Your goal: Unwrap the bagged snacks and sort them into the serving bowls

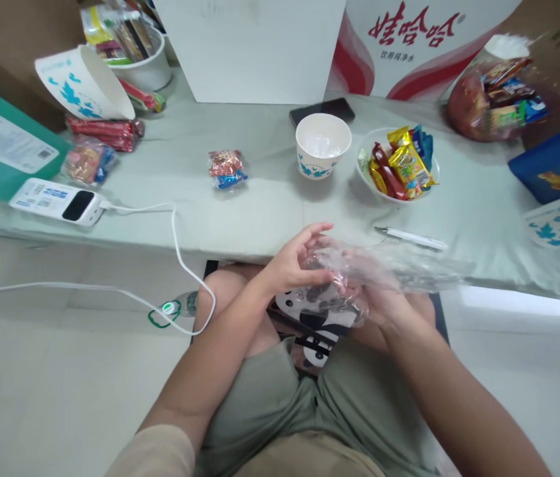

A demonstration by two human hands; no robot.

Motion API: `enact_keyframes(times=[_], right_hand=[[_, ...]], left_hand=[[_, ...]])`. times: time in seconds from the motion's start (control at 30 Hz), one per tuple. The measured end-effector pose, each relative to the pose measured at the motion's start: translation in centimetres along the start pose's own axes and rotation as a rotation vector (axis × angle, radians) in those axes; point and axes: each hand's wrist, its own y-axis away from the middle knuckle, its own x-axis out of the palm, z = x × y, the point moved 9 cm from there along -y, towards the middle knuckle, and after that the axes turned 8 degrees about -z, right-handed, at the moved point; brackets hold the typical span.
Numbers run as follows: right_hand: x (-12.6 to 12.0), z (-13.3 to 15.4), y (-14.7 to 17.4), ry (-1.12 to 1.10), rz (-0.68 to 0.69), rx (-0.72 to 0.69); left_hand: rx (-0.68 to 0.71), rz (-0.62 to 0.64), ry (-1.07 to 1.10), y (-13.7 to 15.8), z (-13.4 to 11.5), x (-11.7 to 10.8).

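Observation:
A crumpled clear plastic bag (421, 266) is stretched between my two hands, above my lap and just in front of the table edge. My left hand (290, 264) has its fingers curled around the bag's left side, with the thumb pointing right. On the other side, my right hand (383, 291) is closed on the bag, mostly covered by the film and smeared by motion. Whether anything sits inside the bag cannot be made out. Close beyond the hands lie a white pen (411, 237) and a paper cup (323, 147) with blue leaves, standing upright.
A bowl of wrapped snacks (401, 165) stands right of the cup, by a dark phone (323, 110). Small snack packets (227, 169) lie left. A white power bank (56, 200) trails a cable (176, 232) over the table edge. Boxes (254, 50) line the back.

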Motion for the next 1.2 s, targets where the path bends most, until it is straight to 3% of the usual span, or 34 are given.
enact_keyframes(times=[0.13, 0.27, 0.33, 0.43, 0.57, 0.7, 0.8, 0.87, 1.03, 1.2], right_hand=[[-0.9, -0.8, -0.3, 0.105, 0.003, -0.026], [-1.5, 1.3, -0.7, 0.382, -0.007, -0.338], [-1.2, 2.1, -0.5, 0.478, -0.016, -0.424], [-1.1, 2.8, -0.2, 0.497, -0.069, -0.392], [-1.8, 4.8, 0.2, 0.5, -0.202, -0.48], [-1.8, 4.2, -0.9, 0.462, -0.11, -0.437], [-1.6, 3.5, -1.3, 0.489, -0.047, -0.393], [-1.8, 3.6, -1.4, 0.48, -0.074, -0.396], [-2.6, 4.4, -1.4, 0.382, -0.127, -0.438], [-2.1, 5.8, -0.8, 0.485, -0.036, -0.563]], left_hand=[[-0.114, -0.16, -0.051, -0.8, 1.5, -1.6], [-0.158, -0.184, -0.013, -1.0, 1.8, -1.9], [-0.154, -0.18, -0.044, -0.8, 1.7, -2.0], [-0.123, -0.234, -0.103, -0.7, 1.3, -2.8], [-0.019, -0.34, -0.011, -0.7, -0.1, -3.9], [-0.089, -0.225, -0.018, -0.6, -0.3, -3.2], [-0.052, -0.149, -0.133, -0.3, -1.0, -2.7], [-0.027, -0.145, -0.161, -0.1, -1.2, -2.7], [-0.137, -0.111, -0.134, -0.6, 0.6, -2.6], [-0.11, -0.206, -0.021, -1.6, 0.4, -3.9]])
